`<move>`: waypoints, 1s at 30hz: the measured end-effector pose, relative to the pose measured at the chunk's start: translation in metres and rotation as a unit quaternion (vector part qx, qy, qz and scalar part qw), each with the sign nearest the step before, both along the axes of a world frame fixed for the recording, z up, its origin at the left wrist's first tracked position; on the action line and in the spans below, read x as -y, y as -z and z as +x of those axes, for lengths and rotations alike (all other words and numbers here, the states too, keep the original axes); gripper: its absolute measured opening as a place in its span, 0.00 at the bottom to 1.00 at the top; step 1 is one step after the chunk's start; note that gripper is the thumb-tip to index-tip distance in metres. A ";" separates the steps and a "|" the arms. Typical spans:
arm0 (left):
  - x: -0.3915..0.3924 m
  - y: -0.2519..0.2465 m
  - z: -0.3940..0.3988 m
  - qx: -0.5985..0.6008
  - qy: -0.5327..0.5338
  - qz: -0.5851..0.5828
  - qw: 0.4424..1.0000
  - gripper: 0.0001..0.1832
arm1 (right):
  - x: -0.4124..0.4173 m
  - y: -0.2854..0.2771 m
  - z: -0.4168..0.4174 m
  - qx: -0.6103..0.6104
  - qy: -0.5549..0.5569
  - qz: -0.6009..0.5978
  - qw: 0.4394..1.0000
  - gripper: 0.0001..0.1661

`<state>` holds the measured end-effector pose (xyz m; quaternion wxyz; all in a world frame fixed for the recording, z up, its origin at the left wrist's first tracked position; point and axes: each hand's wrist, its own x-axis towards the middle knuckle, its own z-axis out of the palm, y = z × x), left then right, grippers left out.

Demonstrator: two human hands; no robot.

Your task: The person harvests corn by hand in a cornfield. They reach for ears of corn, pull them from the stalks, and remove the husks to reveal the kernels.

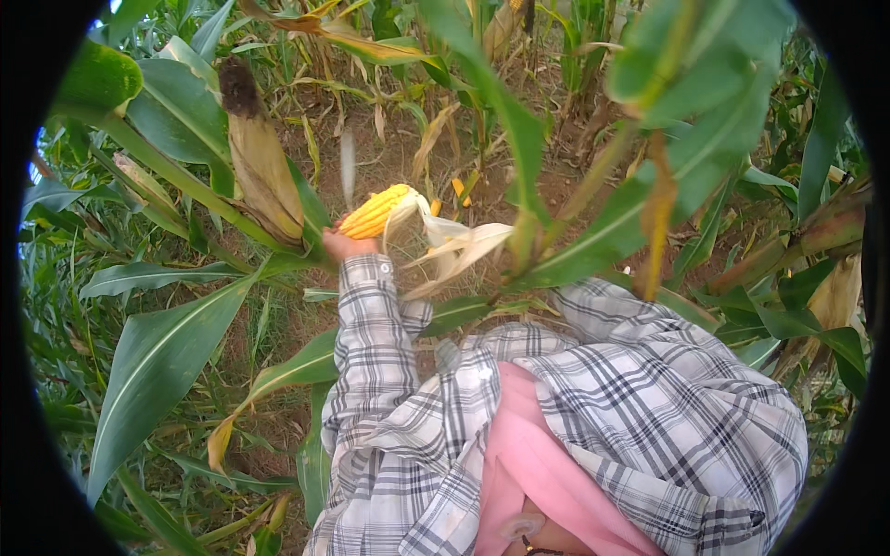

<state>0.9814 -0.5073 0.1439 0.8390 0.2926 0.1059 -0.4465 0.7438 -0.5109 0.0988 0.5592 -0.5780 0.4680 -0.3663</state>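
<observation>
My left hand (348, 243) holds a yellow ear of corn (375, 212), its kernels bare and its pale husk (459, 243) peeled back and hanging to the right. The sleeve behind it is checked white and black. My right hand is not visible; the right sleeve (605, 306) runs behind the leaves of a maize stalk. Just left of my left hand, an ear of corn in a dry brown husk (264, 167) with dark silk stands on its stalk.
Yellow corn ears (460, 192) lie on the reddish soil beyond the husk. Broad green maize leaves (167, 354) spread at the left, and another leafy stalk (598, 243) crosses close on the right. More maize plants stand all around.
</observation>
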 end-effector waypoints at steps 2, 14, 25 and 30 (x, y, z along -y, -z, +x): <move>0.008 -0.009 0.011 0.020 0.002 -0.047 0.999 0.20 | 0.001 0.011 -0.017 -0.017 0.012 0.022 1.000 0.25; -0.007 -0.121 -0.039 0.231 -0.023 -0.168 0.958 0.19 | 0.096 -0.083 -0.061 0.140 -0.025 -0.031 0.989 0.29; 0.013 -0.126 -0.043 0.076 -0.095 -0.124 0.985 0.19 | 0.018 -0.135 0.043 0.387 -0.239 0.084 0.886 0.31; 0.008 -0.114 -0.022 0.088 -0.035 -0.071 0.993 0.19 | -0.010 -0.146 0.038 0.018 -0.132 -0.061 0.989 0.09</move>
